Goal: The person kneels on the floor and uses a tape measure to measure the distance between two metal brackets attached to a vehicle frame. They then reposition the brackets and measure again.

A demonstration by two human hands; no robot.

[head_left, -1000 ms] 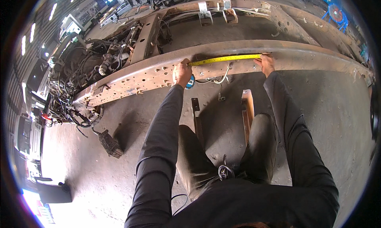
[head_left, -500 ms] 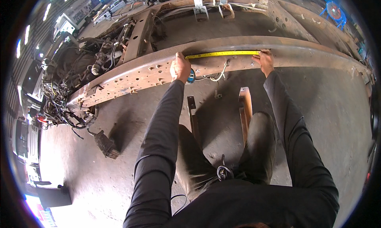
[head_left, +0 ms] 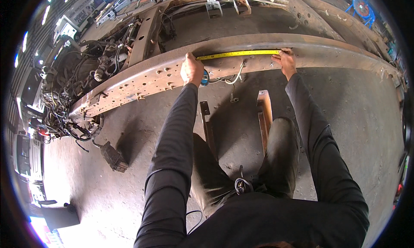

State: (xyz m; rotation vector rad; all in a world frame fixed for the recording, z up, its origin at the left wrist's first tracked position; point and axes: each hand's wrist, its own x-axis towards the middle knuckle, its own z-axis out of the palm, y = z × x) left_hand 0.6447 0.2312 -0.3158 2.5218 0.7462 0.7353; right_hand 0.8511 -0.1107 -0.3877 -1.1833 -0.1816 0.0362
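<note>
1. While both bare hands were raised over the near side of a long, rust-brown steel chassis beam, a tape measure with a flat yellow blade was stretched between them, running lengthwise along the beam's side face.

2. Left hand: fingers curled narrow at the left end of the blade, back of the hand toward the camera. The tape's rounded blue case showed just beside this hand (partly covered by it, so the exact grip on the case could not be told).

3. Right hand: thumb and fingers close together, pinching the blade's right end at the beam.

4. Below the blade, a pale, thin cable hung in a loop from the beam; rows of small holes and bolts marked the face left of the left hand.

5. On the grey concrete floor, between the beam and the person: a narrow, dark steel bracket near the left knee and a rust-brown steel channel near the right knee, set apart from each other.

6. Farther left, tangled black wiring and engine parts crowded the beam's end; a dark, blocky component lay on the floor nearby.
</note>
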